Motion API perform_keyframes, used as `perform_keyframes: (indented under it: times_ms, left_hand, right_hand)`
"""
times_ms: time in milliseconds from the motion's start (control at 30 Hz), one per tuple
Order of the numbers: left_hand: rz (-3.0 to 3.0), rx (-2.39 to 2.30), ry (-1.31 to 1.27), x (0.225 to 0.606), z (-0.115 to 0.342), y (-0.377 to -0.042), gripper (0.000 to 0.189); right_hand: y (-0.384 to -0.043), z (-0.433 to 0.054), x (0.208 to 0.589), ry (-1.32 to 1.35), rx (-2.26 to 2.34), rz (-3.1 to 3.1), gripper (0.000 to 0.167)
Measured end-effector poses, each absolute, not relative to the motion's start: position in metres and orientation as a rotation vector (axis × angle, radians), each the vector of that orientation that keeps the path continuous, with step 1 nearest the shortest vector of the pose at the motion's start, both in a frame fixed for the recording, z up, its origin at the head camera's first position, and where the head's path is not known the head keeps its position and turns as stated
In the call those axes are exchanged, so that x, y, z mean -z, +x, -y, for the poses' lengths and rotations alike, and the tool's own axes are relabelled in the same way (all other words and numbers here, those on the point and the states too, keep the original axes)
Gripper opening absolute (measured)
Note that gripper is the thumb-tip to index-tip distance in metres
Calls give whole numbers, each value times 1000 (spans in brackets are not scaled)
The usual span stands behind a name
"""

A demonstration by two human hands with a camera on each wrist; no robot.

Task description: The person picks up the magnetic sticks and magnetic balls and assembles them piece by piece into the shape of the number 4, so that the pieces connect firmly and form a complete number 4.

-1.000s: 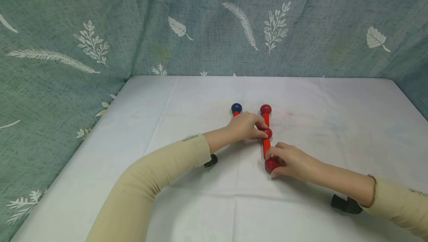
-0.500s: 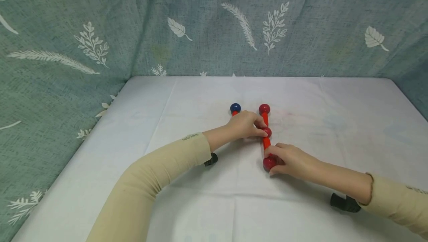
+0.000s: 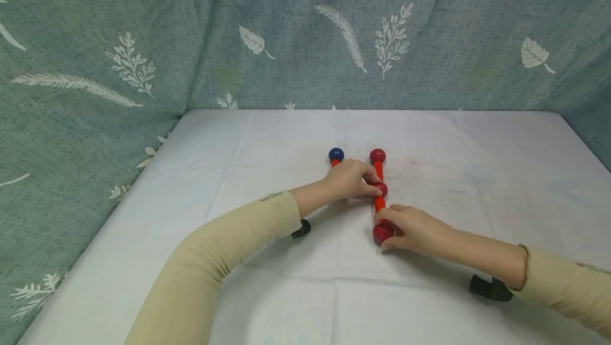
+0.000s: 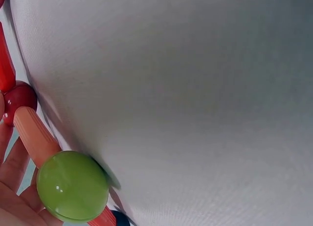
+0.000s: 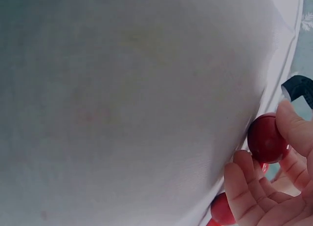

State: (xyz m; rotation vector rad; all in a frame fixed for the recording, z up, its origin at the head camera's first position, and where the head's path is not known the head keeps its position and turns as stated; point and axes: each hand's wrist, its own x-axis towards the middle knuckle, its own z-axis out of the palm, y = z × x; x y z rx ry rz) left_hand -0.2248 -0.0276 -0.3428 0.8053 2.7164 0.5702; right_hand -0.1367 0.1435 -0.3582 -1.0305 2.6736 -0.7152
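In the head view my left hand pinches the middle red ball between thumb and fingers. A red rod runs from it to the far red ball. Toward me, another red rod leads to the near red ball, which my right hand pinches. My fingers hide that rod's end. In the left wrist view, an orange rod joins the middle ball to a green ball. Beyond it come a red rod and a blue ball, partly hidden by my left hand in the head view.
Everything lies on a white cloth-covered table. A green-blue curtain with leaf prints hangs behind and at the sides. Dark wrist-camera parts show under the left sleeve and the right sleeve.
My right hand has shifted slightly left, carrying the near red ball with it so the rods line up straighter. My left hand has stayed on the middle red ball.
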Motion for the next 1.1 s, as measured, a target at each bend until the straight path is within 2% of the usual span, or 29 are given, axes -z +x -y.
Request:
perform_keyframes:
  times_ms: [1100]
  left_hand:
    - [-2723,-585,797,345,29,-225,24]
  right_hand:
    - [-140,-140,358,-982,713,-2610,41]
